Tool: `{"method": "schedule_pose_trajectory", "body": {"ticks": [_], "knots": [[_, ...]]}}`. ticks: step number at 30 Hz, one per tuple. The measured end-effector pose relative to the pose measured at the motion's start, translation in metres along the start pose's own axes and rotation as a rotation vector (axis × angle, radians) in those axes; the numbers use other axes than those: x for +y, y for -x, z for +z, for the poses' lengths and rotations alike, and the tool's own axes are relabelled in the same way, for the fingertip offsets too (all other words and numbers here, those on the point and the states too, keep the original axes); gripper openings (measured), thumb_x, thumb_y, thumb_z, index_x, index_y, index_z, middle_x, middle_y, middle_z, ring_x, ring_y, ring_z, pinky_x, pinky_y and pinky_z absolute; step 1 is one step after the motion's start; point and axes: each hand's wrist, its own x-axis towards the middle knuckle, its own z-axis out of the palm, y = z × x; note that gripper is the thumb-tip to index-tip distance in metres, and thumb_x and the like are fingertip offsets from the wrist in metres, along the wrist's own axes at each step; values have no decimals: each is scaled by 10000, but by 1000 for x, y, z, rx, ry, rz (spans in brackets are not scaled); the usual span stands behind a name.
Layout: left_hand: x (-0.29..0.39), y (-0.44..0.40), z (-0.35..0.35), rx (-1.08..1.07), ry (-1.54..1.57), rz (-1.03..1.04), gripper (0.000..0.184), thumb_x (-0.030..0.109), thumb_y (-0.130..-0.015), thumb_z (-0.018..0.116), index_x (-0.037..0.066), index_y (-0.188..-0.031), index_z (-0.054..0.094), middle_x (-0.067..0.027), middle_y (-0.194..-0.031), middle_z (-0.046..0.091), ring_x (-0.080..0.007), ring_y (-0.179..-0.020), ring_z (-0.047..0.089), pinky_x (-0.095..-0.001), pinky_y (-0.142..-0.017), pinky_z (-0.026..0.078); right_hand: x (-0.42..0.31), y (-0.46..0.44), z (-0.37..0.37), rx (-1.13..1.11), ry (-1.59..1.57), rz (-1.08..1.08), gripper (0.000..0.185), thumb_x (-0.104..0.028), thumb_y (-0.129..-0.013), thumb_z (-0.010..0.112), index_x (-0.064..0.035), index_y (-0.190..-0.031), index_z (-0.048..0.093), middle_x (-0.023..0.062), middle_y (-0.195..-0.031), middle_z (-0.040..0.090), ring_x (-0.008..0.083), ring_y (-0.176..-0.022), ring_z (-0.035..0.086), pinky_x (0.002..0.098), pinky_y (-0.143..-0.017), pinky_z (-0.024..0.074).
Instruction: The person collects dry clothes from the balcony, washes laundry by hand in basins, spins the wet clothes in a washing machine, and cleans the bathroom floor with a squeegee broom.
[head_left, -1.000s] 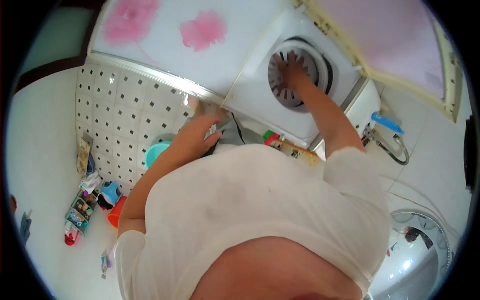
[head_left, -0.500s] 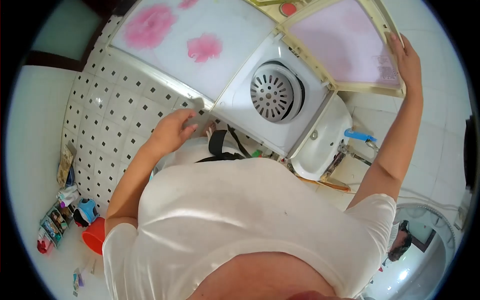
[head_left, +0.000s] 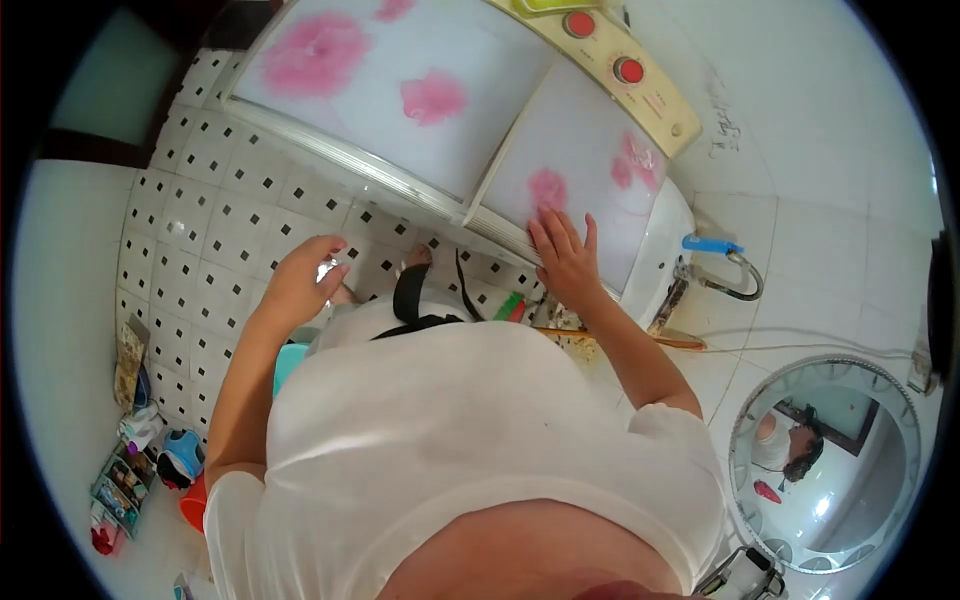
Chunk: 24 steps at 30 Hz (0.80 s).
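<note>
My right hand [head_left: 567,262] lies with its fingers spread on the front part of the closed right lid [head_left: 590,165] of the washing machine. The lid is pale with pink flowers and covers the round drum opening. To its left is the larger flowered lid [head_left: 400,60], also closed. My left hand [head_left: 308,282] hangs over the tiled floor, left of my body, fingers curled. A small shiny patch shows between its thumb and fingers, too small to make out.
The cream control panel [head_left: 600,55] with red knobs runs behind the lids. Right of the machine are a white sink [head_left: 672,235] and a blue-handled tap [head_left: 712,244]. A round mirror [head_left: 825,375] is at lower right. A shelf [head_left: 122,487] and red bucket [head_left: 195,505] stand lower left.
My right hand was inside the drum, then on the raised right lid's edge; the lid has come down over the opening with my hand on top. My left hand has moved left.
</note>
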Motion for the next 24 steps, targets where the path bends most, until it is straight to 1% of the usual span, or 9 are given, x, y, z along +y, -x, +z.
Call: {"method": "schedule_pose_trajectory", "body": {"ticks": [5, 9, 11, 15, 17, 20, 21, 22, 24], "knots": [[-48, 41, -31, 26, -84, -101, 301, 103, -808, 616, 25, -1088, 538, -103, -1037, 594, -217, -865, 581, -303, -735, 470, -8, -11, 25, -119, 19, 39, 674, -264, -635, 717, -149, -1246, 457, 115, -1362, 332, 243, -1210, 385, 613, -926, 266], [-66, 68, -32, 88, -127, -150, 307, 103, -776, 620, 18, -1064, 554, -148, -1028, 596, -282, -857, 591, -339, -749, 473, 57, -57, 35, 75, -52, 84, 520, -253, -727, 664, -145, -1208, 498, 164, -1260, 453, 304, -1106, 470, 453, -913, 382], [-66, 77, -27, 80, -108, -206, 313, 109, -797, 617, 8, -1084, 541, -147, -1037, 593, -265, -870, 588, -331, -748, 475, 104, -89, 28, 239, 105, 129, 443, -202, -763, 624, -117, -1182, 508, 186, -1189, 501, 332, -1051, 502, 395, -878, 419], [-53, 88, -15, 129, -141, -249, 311, 110, -810, 609, 4, -1093, 538, -156, -1039, 590, -261, -883, 587, -329, -751, 477, 183, -147, -1, 222, 204, 347, 339, -150, -784, 561, -78, -1113, 524, 168, -1075, 541, 341, -999, 512, 436, -828, 430], [-46, 92, -5, 199, -105, -268, 312, 116, -810, 609, 5, -1093, 542, -155, -1036, 590, -259, -885, 588, -331, -748, 477, 247, -170, 14, 206, 202, 305, 278, -170, -792, 550, -109, -1062, 530, 145, -997, 561, 336, -949, 520, 449, -787, 439], [-54, 108, 12, 302, -58, -340, 319, 139, -806, 615, 9, -1090, 549, -155, -1016, 595, -263, -892, 589, -333, -753, 477, 235, -189, -8, 162, 276, 354, 154, -191, -762, 572, -123, -899, 561, 125, -897, 577, 334, -908, 525, 457, -747, 444], [-54, 113, 16, 310, -33, -390, 318, 153, -807, 614, 12, -1086, 553, -154, -1000, 601, -265, -891, 590, -331, -756, 478, 219, -197, -22, 113, 268, 358, 144, -204, -772, 568, -119, -886, 544, 120, -935, 583, 339, -953, 517, 450, -763, 447], [-57, 119, 19, 318, -1, -431, 318, 167, -809, 613, 15, -1082, 557, -154, -985, 606, -266, -891, 591, -328, -759, 478, 218, -204, -21, 111, 239, 341, 201, -214, -786, 549, -110, -957, 558, 163, -1089, 540, 350, -1044, 487, 441, -827, 440], [-74, 137, 32, 358, 51, -591, 316, 189, -792, 611, 7, -1047, 571, -153, -971, 617, -284, -881, 596, -339, -762, 479, 210, -218, -7, 298, 187, 336, 305, -190, -782, 562, -90, -1071, 556, 214, -1196, 468, 352, -1113, 451, 435, -899, 411]]}}
